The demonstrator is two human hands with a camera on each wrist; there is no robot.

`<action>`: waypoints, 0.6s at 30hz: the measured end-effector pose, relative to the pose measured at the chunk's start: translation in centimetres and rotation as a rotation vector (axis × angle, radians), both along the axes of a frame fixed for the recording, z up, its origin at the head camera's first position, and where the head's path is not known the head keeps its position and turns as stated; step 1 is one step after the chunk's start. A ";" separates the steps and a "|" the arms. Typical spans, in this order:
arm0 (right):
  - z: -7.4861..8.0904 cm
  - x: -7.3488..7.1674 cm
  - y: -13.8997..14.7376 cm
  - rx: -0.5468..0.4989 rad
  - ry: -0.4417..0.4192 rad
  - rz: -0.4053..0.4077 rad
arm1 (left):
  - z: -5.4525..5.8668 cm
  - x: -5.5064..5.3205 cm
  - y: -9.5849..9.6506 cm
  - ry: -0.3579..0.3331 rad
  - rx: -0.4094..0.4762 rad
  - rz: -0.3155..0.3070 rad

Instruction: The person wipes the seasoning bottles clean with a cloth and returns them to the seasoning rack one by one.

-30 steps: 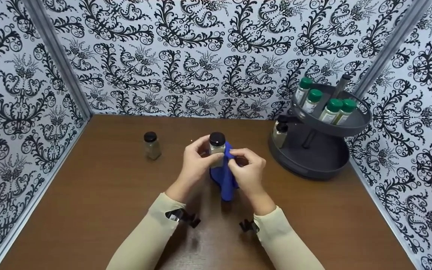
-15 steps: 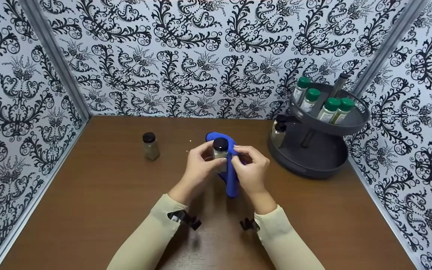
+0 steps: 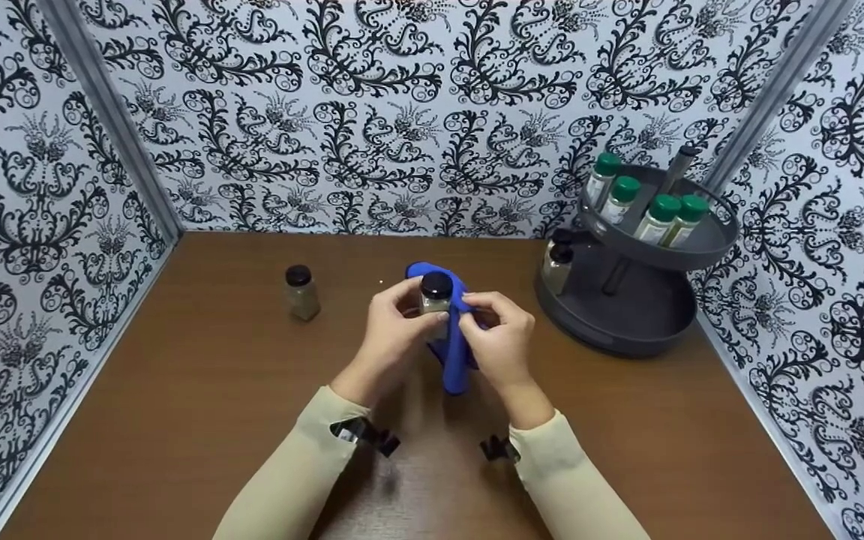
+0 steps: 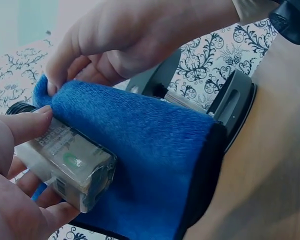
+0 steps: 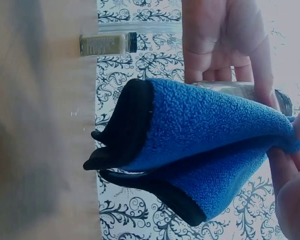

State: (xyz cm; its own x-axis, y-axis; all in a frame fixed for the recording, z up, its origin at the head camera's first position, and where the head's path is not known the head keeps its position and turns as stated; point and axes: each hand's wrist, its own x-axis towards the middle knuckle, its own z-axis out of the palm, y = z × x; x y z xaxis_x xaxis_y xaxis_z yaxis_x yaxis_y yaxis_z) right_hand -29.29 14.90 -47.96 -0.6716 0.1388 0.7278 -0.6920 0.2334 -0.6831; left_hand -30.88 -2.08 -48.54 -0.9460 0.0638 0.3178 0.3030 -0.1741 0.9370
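In the head view my left hand [image 3: 391, 330] grips a square spice jar [image 3: 436, 295] with a black lid, held upright above the table. Its printed label and flat base show in the left wrist view, where the jar [image 4: 72, 160] is tilted. My right hand [image 3: 501, 337] pinches a blue cloth [image 3: 456, 360] near its upper edge, just right of the jar. The cloth [image 5: 205, 115] hangs folded with dark trim along its edge and lies against the jar's side. Part of the jar is hidden by my left fingers and the cloth.
A second black-lidded jar [image 3: 302, 294] stands on the brown table [image 3: 214, 390] to the left. At right a dark two-tier turntable rack [image 3: 619, 330] holds several green-capped jars [image 3: 658, 219] on top and black-lidded jars [image 3: 556, 271] below. Patterned walls [image 3: 372, 150] enclose the table.
Jar and cloth dipped slightly toward me and right, then rose back a little left. More of the cloth spread out behind the jar. Both hands kept their hold.
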 end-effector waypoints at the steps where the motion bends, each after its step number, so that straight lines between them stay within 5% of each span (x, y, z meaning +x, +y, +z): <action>1: 0.0 0.0 -0.1 0.003 -0.006 0.002 | 0.1 0.0 -0.1 0.001 0.005 0.000; 14: -0.9 0.2 -1.4 0.078 -0.109 0.027 | 2.1 0.0 -2.0 0.071 -0.060 0.127; 18: 0.2 1.1 -2.0 0.092 -0.152 0.046 | 2.3 -0.1 -2.4 0.071 -0.046 0.144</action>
